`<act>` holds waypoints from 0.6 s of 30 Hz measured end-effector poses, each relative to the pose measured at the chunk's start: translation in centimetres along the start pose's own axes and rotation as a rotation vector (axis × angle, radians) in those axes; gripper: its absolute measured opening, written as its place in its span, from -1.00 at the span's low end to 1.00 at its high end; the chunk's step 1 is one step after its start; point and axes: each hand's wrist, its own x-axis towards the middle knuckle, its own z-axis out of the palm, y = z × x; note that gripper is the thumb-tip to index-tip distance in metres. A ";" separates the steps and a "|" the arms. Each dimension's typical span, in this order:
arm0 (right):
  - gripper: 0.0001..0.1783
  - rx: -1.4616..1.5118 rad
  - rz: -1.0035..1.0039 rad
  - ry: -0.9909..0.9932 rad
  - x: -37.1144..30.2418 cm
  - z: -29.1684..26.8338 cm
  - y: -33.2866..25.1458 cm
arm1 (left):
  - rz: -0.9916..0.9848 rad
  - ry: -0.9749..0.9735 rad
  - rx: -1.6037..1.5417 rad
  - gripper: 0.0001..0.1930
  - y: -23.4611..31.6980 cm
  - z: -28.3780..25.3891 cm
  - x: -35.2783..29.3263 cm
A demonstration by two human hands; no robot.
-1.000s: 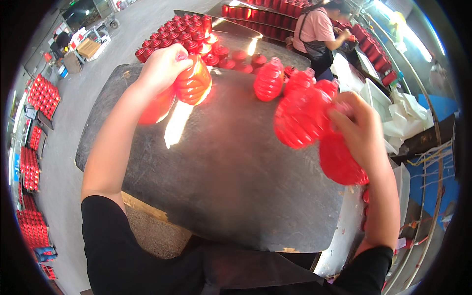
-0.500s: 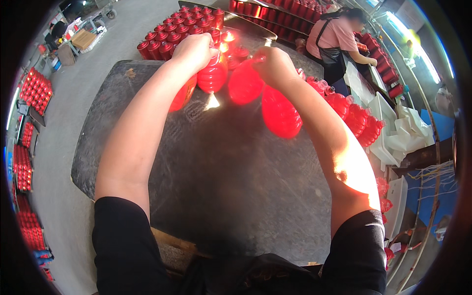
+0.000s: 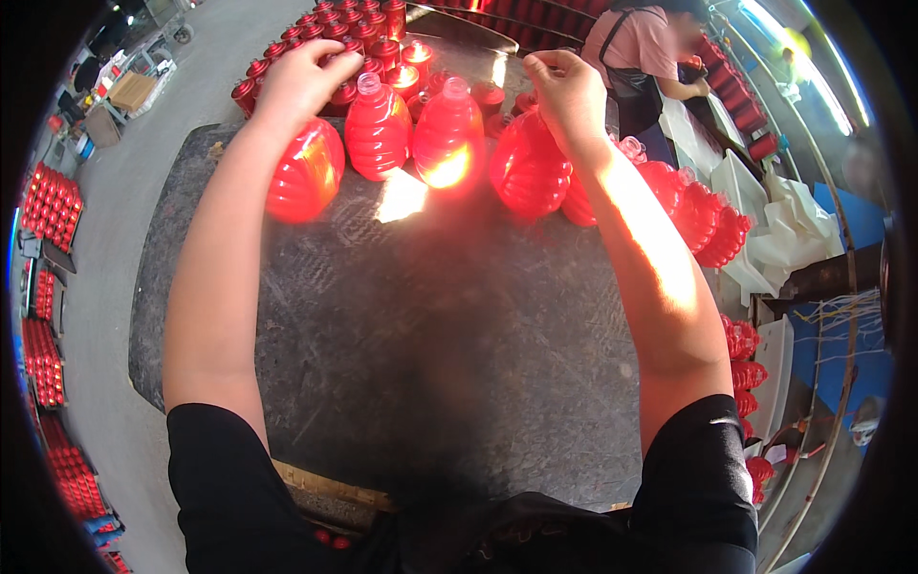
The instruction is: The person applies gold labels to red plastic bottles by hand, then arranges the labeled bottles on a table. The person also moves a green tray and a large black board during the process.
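Observation:
My left hand [image 3: 304, 84] is open at the far left of the table, thumb apart from the fingers. It hovers by a rounded red bottle [image 3: 308, 177], whose neck it hides. Between my hands, a ribbed red bottle [image 3: 378, 136] and another red bottle [image 3: 449, 143] stand upright with clear, uncapped necks. My right hand [image 3: 566, 91] is loosely curled and appears empty, above a rounded red bottle [image 3: 529, 167]. Behind my right wrist, one more red bottle [image 3: 579, 199] is partly covered.
Dark-capped red bottles [image 3: 387, 50] crowd the far edge of the dark table [image 3: 430, 335]. More red bottles [image 3: 703, 225] lie along the right side, near a white tray [image 3: 741, 206]. A person in pink [image 3: 641, 48] works at the far right. Red stacks [image 3: 50, 206] line the left.
Both hands have let go of the two middle bottles, which now stand upright. My left hand has moved left and my right hand slightly right and farther away. The view has shifted slightly.

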 end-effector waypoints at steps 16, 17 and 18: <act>-0.61 -0.013 0.191 0.068 0.0 2.2 1.3 | 0.041 0.425 -0.362 -0.54 -7.8 2.6 2.8; -0.61 0.040 0.200 0.026 -0.2 2.0 1.3 | 0.020 0.442 -0.203 -0.52 -7.7 2.6 1.7; -0.61 0.090 0.232 0.002 -0.5 1.7 1.3 | 0.041 0.409 0.008 -0.52 -7.7 2.2 0.6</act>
